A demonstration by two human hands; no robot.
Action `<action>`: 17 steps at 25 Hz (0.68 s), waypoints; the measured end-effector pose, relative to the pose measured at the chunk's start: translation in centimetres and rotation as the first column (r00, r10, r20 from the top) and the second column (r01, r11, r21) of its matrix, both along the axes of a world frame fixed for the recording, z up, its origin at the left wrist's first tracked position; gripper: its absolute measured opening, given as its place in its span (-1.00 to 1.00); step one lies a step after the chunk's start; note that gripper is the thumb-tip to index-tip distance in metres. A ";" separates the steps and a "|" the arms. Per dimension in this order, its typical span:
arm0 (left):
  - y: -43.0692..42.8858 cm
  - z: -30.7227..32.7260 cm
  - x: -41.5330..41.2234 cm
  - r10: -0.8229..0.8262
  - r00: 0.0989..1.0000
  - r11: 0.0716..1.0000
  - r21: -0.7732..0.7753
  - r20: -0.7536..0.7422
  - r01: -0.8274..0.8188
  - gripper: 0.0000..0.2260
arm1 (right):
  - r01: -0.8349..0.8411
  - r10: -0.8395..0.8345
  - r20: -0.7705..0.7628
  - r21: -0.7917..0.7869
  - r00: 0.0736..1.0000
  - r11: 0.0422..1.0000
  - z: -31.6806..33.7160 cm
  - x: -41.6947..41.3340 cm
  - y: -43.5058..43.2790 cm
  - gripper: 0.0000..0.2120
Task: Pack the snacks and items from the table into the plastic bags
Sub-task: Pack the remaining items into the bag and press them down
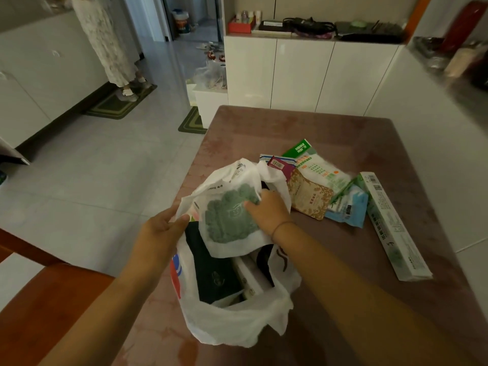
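My left grip (165, 228) pinches the bag (232, 320) rim open while my right grip (266, 210) pushes a green pouch (229, 220) in; next, the 5 packs (327, 191) waiting on the surface (303, 133).

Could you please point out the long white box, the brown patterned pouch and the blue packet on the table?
long white box (390, 223): head view, middle of its top face.
brown patterned pouch (309, 198): head view, its front.
blue packet (348, 207): head view, its centre.

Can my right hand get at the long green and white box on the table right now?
Probably not yet: the right hand is busy gripping the white pouch over the plastic bag. Once freed, the long box lies uncovered on that side.
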State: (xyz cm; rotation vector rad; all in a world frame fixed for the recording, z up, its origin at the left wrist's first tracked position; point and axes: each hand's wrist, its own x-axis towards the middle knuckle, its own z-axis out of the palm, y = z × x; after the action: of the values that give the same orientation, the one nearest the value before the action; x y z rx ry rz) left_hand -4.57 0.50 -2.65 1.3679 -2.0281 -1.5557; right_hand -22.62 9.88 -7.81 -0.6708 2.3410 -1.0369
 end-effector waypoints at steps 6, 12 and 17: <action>0.0 -0.2 -0.4 -0.012 1.000 1.000 -0.012 0.018 0.012 -0.70 | -0.063 0.215 -0.348 0.399 0.912 0.915 -1.1 1.7 1.5 -0.35; 0.1 -0.5 -0.8 -0.006 1.000 1.000 0.016 0.022 0.005 -0.77 | -0.131 0.178 -0.391 0.144 0.903 0.981 0.2 0.9 3.1 -0.29; 0.7 0.2 -1.3 0.005 1.000 0.999 0.045 0.021 -0.006 -0.84 | 0.458 -0.428 -0.466 -0.055 0.774 0.887 -3.4 -10.4 14.1 -0.49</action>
State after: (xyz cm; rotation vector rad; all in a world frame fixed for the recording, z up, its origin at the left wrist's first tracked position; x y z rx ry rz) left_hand -5.91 1.21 -2.50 1.4107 -2.0116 -1.6005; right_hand -33.03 23.97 -11.24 -0.3689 3.0499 -1.0764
